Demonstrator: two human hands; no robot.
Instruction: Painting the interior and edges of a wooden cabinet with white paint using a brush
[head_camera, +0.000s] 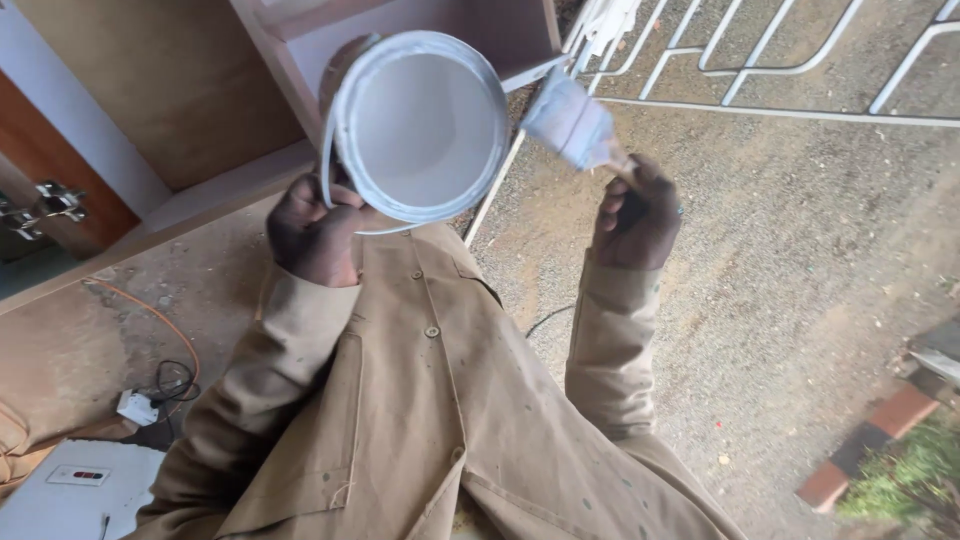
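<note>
Left hand: the left hand (312, 232) is closed around the wire handle and lower rim of a paint bucket (420, 125), holding it up at chest height.
Paint bucket: round and white-coated, its mouth tilted toward the camera; the inside is full of white paint or thickly coated with it, which one cannot be told. It sits in front of the cabinet opening.
Right hand: the right hand (636, 215) is clenched on the handle of a paintbrush (575, 125), fingers wrapped tight.
Paintbrush: bristles loaded with white paint, pointing up and to the left, just beside the bucket rim but apart from it.
Clothing: tan work coat (440, 400) with buttons and small paint specks, both sleeves raised.
Cabinet: a wooden cabinet (180, 110) with pale painted edges stands behind the bucket; a metal hinge (55, 200) shows on its left side.
Ground: gravelly ground (800, 280) lies below the right hand.
Metal grille: white-painted grille (790, 70) lies on the ground at upper right.
Cable: an orange cable (160, 325) and a white plug (137, 406) lie at lower left.
</note>
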